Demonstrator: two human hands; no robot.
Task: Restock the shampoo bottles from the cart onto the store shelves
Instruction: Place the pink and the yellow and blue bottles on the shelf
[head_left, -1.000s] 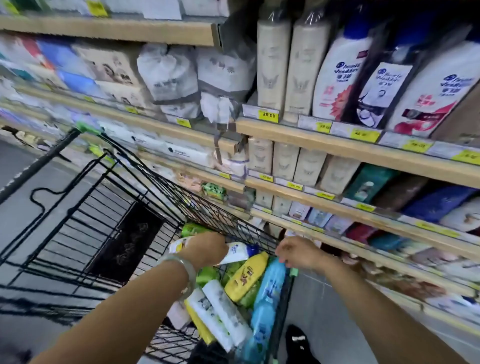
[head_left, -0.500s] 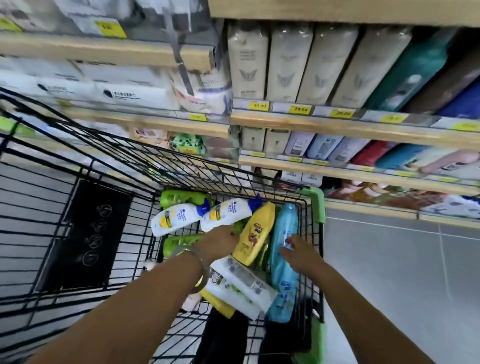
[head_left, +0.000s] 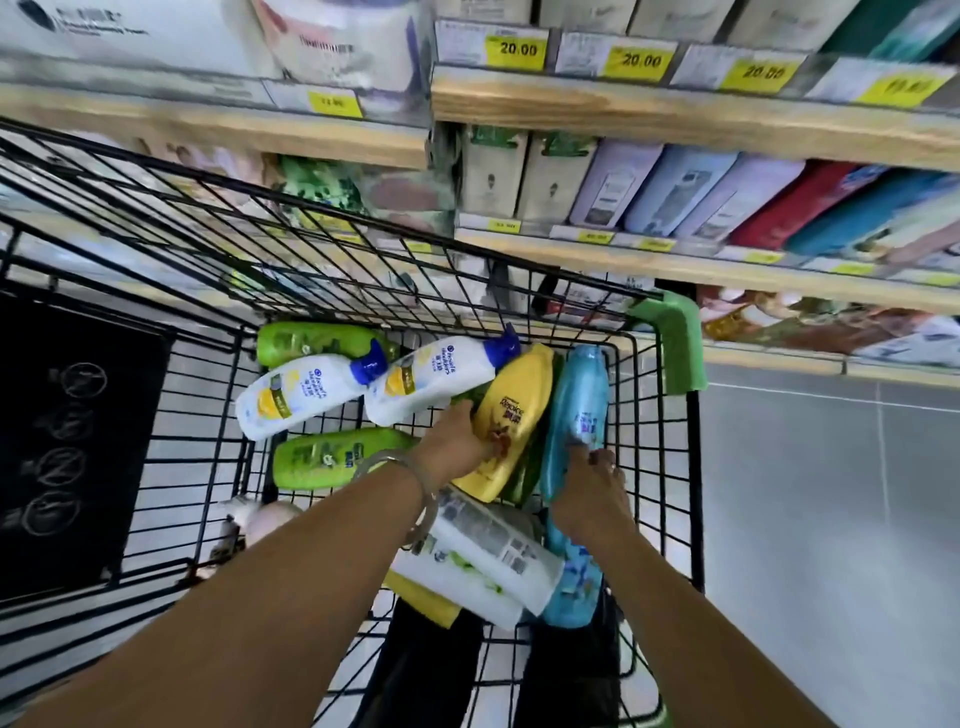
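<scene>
Head view: looks steeply down into a black wire cart (head_left: 695, 493) drawn up beside wooden shelves (head_left: 675, 111) that fill the upper right of the frame.
Left hand: the left hand (head_left: 457, 441), at the centre of the frame, grips the yellow bottle (head_left: 514, 415). The thumb lies across the label and the fingers tuck under the bottle's left edge. A metal bangle (head_left: 421, 483) circles the wrist.
Right hand: the right hand (head_left: 587, 499), just right of centre, has its fingers curled round the light-blue bottle (head_left: 579, 395), which lies along the cart's right wall.
Shampoo in the cart: every bottle lies flat in the basket. A white blue-capped bottle (head_left: 301, 395) and its twin (head_left: 431, 376) lie left of the yellow one. An upper green bottle (head_left: 311, 343) lies above them in the frame and a lower green bottle (head_left: 332, 457) below. A white label-up bottle (head_left: 493, 545) lies under the left wrist, touching a second blue bottle (head_left: 576, 592) at lower centre.
Shelves: boxed goods (head_left: 613, 187) stand in rows, with yellow price tags (head_left: 517, 49) along the edges.
Change from half a second ago: the left hand has moved from near the yellow bottle's base onto its side. The right hand stays on the light-blue bottle. The bottles lie where they did. The view has dipped and drawn closer, so the topmost shelf has left the frame.
</scene>
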